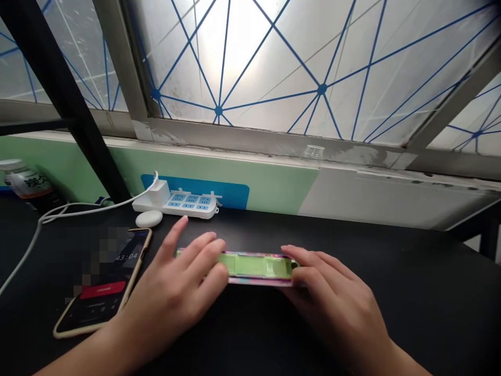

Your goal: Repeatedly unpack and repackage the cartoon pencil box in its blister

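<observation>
Probably light, fairly stiff and a little slippery, the slim green case (250, 265) lies level between both hands over the black desk (407, 324). Left hand (183, 284) and right hand (336, 295) pinch its opposite ends, seemingly the best places to hold it without bending its middle.

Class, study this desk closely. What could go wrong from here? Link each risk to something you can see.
1. The narrow green-and-pink item is held near its ends by the left hand and right hand, so it might slip or tilt if one grip loosens.
2. The left forearm overlaps the phone's lower edge in this view; a sideways move could nudge it.
3. The white cable loops loosely across the desk's left side and might get snagged.
</observation>
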Motion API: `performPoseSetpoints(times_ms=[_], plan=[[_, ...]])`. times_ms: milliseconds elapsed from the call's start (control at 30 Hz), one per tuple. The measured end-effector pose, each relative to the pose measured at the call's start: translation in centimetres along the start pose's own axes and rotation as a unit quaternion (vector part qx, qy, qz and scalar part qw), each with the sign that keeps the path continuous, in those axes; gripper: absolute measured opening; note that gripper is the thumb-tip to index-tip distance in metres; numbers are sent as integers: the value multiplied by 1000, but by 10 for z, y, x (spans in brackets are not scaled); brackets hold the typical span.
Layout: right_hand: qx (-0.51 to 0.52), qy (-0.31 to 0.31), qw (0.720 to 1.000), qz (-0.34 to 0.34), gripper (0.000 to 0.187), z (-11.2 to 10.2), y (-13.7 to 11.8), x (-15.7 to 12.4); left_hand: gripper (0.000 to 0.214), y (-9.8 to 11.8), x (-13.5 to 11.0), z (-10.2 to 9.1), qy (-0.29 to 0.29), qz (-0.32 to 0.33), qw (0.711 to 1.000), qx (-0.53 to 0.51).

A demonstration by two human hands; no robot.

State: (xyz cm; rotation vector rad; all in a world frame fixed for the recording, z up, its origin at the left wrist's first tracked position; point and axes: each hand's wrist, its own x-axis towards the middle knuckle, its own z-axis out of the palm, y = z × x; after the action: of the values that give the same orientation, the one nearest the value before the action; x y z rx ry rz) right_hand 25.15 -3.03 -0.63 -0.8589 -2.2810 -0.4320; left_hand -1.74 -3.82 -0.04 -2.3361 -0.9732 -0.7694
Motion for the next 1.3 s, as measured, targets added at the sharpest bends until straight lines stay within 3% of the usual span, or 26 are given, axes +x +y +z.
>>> performPoseSetpoints(times_ms=[100,233,400,500,800,900,1067,1200,1300], plan=[[-8,-40,999,-27,13,9,-6,-3,23,7,-6,10,-40,25,999,-7],[29,-69,997,-7,5,25,-4,-8,12,13,-11,21,-94,40,995,-19],[31,-141,990,1,38,29,2,-10,39,13,-6,20,-158,17,985,-62],[23,-156,987,-13,45,27,5,-9,39,12,-5,21,-187,-9,979,-78],[50,-159,986,-7,31,32,8,-4,59,11,-17,35,-259,-110,959,-33],[73,-165,983,16,30,29,4,-5,59,12,-15,34,-275,-115,954,-31],[74,-180,979,67,45,28,11,-8,66,14,-16,36,-262,-126,957,-10],[84,-258,954,131,72,29,29,-7,65,10,-18,39,-266,-130,955,-2],[132,-310,929,153,82,25,39,-7,61,8,-17,38,-266,-130,955,-9]])
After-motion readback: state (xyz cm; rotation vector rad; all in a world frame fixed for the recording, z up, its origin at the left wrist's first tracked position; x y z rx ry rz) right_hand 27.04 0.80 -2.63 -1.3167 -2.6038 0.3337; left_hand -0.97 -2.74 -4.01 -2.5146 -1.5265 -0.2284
